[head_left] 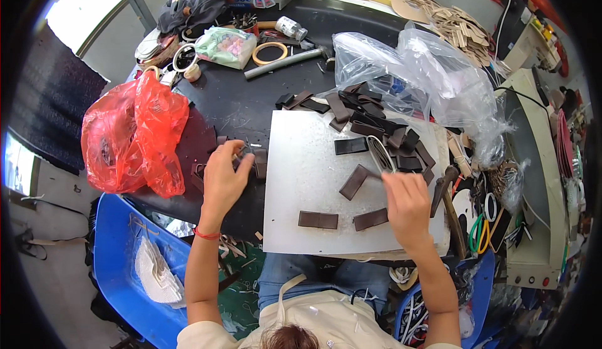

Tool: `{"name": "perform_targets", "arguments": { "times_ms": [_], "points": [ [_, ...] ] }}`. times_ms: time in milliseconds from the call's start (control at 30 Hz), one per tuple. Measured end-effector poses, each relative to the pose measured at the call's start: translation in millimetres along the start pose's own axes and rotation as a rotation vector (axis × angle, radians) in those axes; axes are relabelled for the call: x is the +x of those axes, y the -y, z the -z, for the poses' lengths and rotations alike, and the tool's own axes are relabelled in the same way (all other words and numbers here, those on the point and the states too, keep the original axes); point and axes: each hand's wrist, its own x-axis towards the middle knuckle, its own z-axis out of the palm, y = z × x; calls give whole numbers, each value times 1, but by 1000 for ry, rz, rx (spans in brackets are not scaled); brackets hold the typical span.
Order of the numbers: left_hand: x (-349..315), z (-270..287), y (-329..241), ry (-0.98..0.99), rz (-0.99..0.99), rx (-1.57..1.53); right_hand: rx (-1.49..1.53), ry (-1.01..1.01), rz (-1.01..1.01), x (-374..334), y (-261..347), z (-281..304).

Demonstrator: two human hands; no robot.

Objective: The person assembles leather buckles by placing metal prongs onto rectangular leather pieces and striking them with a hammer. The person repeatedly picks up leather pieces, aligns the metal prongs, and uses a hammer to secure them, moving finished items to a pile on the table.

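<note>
clearly, on the flat white board point(285, 161), a dark brown rectangular leather-like piece point(370, 220) lies just left of the right hand point(409, 210), its long axis about left to right. the left hand point(224, 176) is well to the left, half curled; what it holds, i cannot tell. the right fingertips are pinched on the near end of a narrow pale-edged loop point(380, 154), which points far and slightly left.
</note>
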Motion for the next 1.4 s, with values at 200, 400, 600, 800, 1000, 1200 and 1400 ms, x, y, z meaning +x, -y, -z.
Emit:
{"name": "perform_targets", "arguments": {
  "times_ms": [200,400,600,800,1000,1200,1400],
  "points": [
    [-11,-17,-23,115,42,113,236,192,111,-5,-2,11],
    [3,-8,-23,-144,29,-34,197,279,173,21,6,-18],
    [-7,-2,-86,518,-161,-326,332,201,89,20,11,-3],
    [-20,12,-72,207,-296,-227,57,-83,-345,-25,-44,67],
    [-43,10,-92,41,-6,-724,-103,76,-543,-94,-80,69],
    [-37,15,-94,85,67,-869,-119,59,-552,-95,-92,58],
    [-41,14,-89,190,304,-1070,4,126,-641,-98,-104,60]
  ]
}}
